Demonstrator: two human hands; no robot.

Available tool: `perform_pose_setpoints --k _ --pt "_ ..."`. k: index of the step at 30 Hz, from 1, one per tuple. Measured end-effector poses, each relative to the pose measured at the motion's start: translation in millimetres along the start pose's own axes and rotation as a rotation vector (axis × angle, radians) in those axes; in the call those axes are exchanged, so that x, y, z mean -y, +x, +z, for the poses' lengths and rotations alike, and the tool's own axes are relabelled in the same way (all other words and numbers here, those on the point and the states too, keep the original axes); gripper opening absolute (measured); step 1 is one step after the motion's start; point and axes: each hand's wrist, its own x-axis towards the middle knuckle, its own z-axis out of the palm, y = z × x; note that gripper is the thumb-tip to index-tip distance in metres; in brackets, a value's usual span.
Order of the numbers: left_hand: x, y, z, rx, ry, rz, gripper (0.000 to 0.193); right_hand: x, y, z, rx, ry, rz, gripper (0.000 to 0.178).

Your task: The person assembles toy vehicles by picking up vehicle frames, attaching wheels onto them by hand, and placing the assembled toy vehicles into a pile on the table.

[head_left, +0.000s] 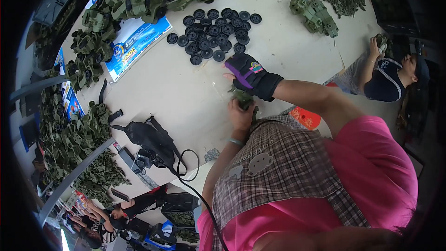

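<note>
Left hand (240,117) clamped on a green piece (242,96), gloved right hand (248,73) close over it.
The piece sits between the hands, just beyond the plaid apron (274,172), mostly covered, so its shape is hard to make out; the right fingers are largely hidden, and whether they grip it cannot be told. Left of the hands on the tabletop (204,97), a black bag (149,138) trails a cable. Beyond the hands lie heaped black wheels (213,30), some overlapping. Farther off, green toy cars (148,0) partly cover a blue sheet (151,32), their pile cut off by the upper edge. At the far right, a co-worker's hands (375,49) hold something indistinct.
</note>
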Motion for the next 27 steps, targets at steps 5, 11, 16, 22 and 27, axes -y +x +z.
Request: perform_pose_setpoints --k 5,11,16,22,27 --pt "-22.4 0.6 -1.7 -0.158 -0.774 -0.539 0.06 -44.0 21.3 -31.6 -0.233 -0.032 0.213 0.043" --pt "-53.3 10.4 -16.7 -0.001 -0.798 -0.492 0.072 -94.4 40.0 -42.9 0.0 -0.058 0.265 0.03" --pt "-28.4 -19.9 -64.3 -0.216 -0.014 -0.307 0.094 -85.1 4.9 -74.0 -0.155 0.291 0.226 0.021" --pt "-90.9 50.3 -105.8 0.125 0.789 0.494 0.096 -81.3 -77.1 -65.2 0.233 0.252 0.209 0.028" --pt "-55.8 53.1 -80.5 0.288 0.911 0.396 0.079 -75.9 -90.4 -61.5 0.22 -0.224 -0.132 0.034"
